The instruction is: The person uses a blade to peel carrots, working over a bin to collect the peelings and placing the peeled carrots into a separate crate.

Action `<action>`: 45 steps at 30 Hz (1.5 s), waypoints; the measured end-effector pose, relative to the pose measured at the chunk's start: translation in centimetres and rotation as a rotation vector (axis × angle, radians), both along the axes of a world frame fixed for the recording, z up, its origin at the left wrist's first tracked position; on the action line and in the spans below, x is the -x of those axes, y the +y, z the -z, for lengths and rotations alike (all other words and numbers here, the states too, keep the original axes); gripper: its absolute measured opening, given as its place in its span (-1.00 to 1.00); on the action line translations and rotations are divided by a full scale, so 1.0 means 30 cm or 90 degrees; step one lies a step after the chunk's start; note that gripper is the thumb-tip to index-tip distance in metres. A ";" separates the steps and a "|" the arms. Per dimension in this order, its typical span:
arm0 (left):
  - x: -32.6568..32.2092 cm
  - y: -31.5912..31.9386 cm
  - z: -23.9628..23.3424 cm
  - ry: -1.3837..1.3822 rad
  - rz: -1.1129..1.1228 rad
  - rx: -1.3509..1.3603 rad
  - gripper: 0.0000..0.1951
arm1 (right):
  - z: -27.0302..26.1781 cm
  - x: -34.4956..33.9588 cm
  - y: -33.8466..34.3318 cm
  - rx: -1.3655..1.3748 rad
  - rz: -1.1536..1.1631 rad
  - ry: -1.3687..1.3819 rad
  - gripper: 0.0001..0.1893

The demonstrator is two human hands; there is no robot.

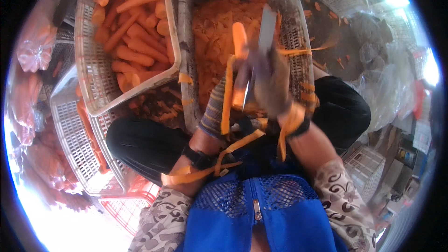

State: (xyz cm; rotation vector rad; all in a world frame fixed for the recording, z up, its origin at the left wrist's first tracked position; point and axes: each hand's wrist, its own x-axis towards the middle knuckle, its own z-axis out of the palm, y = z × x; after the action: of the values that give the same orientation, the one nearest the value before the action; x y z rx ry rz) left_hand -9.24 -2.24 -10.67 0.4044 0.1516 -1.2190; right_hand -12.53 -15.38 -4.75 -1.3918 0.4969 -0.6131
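A carrot (239, 38) is held in my gloved left hand (241, 73) over a crate of orange peelings (215, 24). Beside it my gloved right hand (271, 80), blurred, grips a tool with a broad flat metal blade (267, 29); its handle is hidden and its exact kind cannot be told. A narrow bright edge shows between the two hands. Long strips of carrot peel (227, 98) hang by my left glove, on both wrists and over my lap. One strip sticks out past the crate's right rim.
A plastic crate (127, 101) heaped with carrots (140, 42) stands at the left, its rim close to the peelings crate (189, 112). Another white crate (73, 112) is at lower left. Bagged carrots (35, 52) line the far left. Clear plastic bags (388, 77) lie at the right.
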 end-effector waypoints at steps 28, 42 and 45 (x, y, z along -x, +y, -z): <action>0.056 -0.020 -0.131 0.036 0.113 -0.020 -0.50 | 0.096 -0.085 -0.318 0.325 0.154 0.225 -0.75; 0.049 -0.005 -0.087 0.147 0.103 0.077 -0.47 | 0.053 -0.064 -0.415 0.264 0.145 0.114 -0.75; -0.002 -0.005 -0.011 0.157 0.045 0.113 -0.45 | -0.056 -0.036 -0.193 0.007 0.081 -0.052 -0.74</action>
State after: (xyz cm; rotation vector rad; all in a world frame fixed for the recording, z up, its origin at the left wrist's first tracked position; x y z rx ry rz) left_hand -9.17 -2.37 -10.35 0.1041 0.2406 -1.3387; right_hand -11.46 -21.17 -3.08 -1.3477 0.5199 -0.7735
